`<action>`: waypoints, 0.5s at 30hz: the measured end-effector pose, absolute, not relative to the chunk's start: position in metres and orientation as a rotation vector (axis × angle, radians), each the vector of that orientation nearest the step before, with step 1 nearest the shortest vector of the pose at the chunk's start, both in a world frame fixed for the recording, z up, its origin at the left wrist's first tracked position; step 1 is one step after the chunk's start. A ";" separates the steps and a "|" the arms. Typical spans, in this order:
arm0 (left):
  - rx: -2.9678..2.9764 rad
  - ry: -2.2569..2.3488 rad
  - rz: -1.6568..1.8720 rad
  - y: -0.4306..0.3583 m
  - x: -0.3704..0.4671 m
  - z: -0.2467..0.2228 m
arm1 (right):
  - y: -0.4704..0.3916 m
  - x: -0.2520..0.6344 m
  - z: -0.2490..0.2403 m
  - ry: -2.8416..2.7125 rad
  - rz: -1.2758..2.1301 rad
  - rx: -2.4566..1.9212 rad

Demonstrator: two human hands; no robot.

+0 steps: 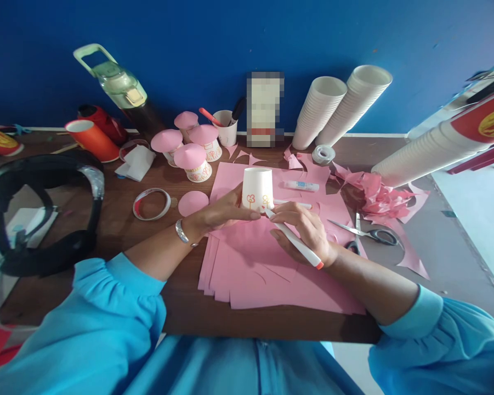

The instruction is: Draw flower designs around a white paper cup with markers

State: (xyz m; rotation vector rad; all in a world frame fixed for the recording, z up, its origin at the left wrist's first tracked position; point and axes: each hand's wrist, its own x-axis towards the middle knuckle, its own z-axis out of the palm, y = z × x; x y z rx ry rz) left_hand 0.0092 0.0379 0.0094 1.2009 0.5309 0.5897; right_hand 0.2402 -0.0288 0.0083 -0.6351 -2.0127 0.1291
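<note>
My left hand holds a white paper cup upside down from its left side, above the pink paper sheets. Orange flower drawings show on the cup near its lower rim. A white marker with an orange end is gripped in my right hand, its tip at the cup's lower right edge. Behind the cup lies a glue stick. To the left stand several decorated cups with pink cone tops, and a pink paper disc lies in front of them.
Scissors and crumpled pink paper lie at right. Tall stacks of white cups stand behind. A tape ring, a black headset and a bottle are at left. A cup with pens stands near the wall.
</note>
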 end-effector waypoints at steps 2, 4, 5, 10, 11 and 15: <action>1.216 0.521 0.600 0.037 0.008 0.011 | -0.029 0.240 0.009 -2.012 0.123 -0.633; 1.225 0.526 0.602 0.037 0.008 0.012 | -0.029 0.241 0.010 -2.010 0.122 -0.626; 1.225 0.531 0.597 0.037 0.008 0.012 | -0.029 0.241 0.011 -2.011 0.120 -0.621; 1.195 0.567 0.575 0.038 0.009 0.010 | -0.030 0.241 0.017 -2.031 0.093 -0.596; 1.192 0.581 0.575 0.038 0.009 0.011 | -0.030 0.240 0.018 -2.037 0.092 -0.592; 1.180 0.610 0.567 0.037 0.009 0.013 | -0.031 0.240 0.021 -2.043 0.089 -0.596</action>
